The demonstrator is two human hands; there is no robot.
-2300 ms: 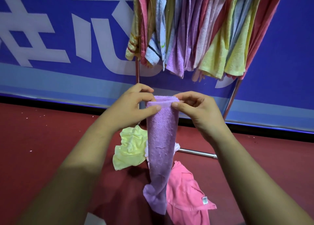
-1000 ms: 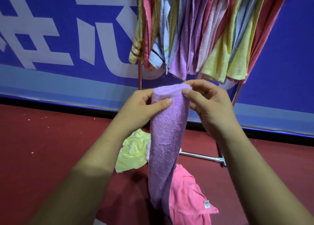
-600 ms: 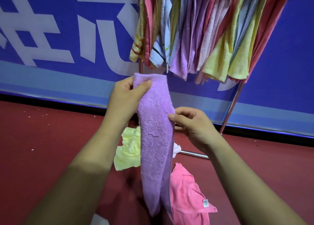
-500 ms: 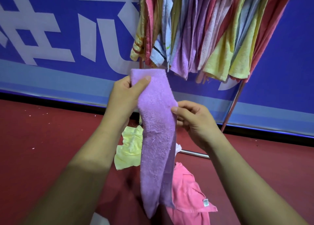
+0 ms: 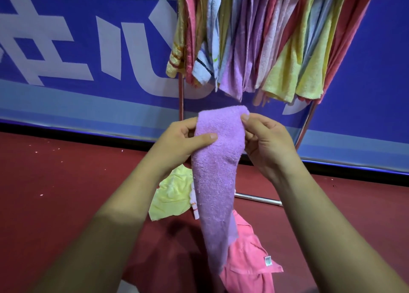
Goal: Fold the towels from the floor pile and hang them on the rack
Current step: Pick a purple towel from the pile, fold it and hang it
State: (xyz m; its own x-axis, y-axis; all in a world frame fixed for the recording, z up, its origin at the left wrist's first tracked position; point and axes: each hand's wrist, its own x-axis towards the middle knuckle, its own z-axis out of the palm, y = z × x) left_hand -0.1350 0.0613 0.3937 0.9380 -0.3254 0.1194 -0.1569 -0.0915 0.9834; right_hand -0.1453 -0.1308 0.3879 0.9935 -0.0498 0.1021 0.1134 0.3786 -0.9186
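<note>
On my feed the purple towel (image 5: 218,166) is a long, narrow, folded strip of nubby terry, broad at the top and tapering to a limp tail low in the view. The left hand (image 5: 177,142) grips its upper left edge, with the thumb pressed flat across the front and the fingers curled behind. The right hand (image 5: 265,144) pinches the top right corner between thumb and forefinger, and its other fingers are tucked behind the cloth. Together they hold the strip in the air, just below the hung towels (image 5: 276,49) and in front of the rack (image 5: 181,98).

The rack is thin, shiny metal tube. One upright rises behind the left hand, a slanted leg (image 5: 306,124) shows at right, and a foot bar (image 5: 256,198) lies on the floor (image 5: 55,182) behind the strip. The hung towels fall in tight, soft folds: pink, yellow, lilac, pale blue, and a white one with a dark stripe.

On the dark red floor, a crumpled pale yellow towel (image 5: 170,197) sits left of the strip. A pink towel (image 5: 247,261) with a small white tag (image 5: 268,260) lies at lower right, and a bit of white cloth (image 5: 194,206) peeks out between them. The purple strip covers part of each. Behind it all stands a smooth blue banner (image 5: 88,49) with large white shapes.
</note>
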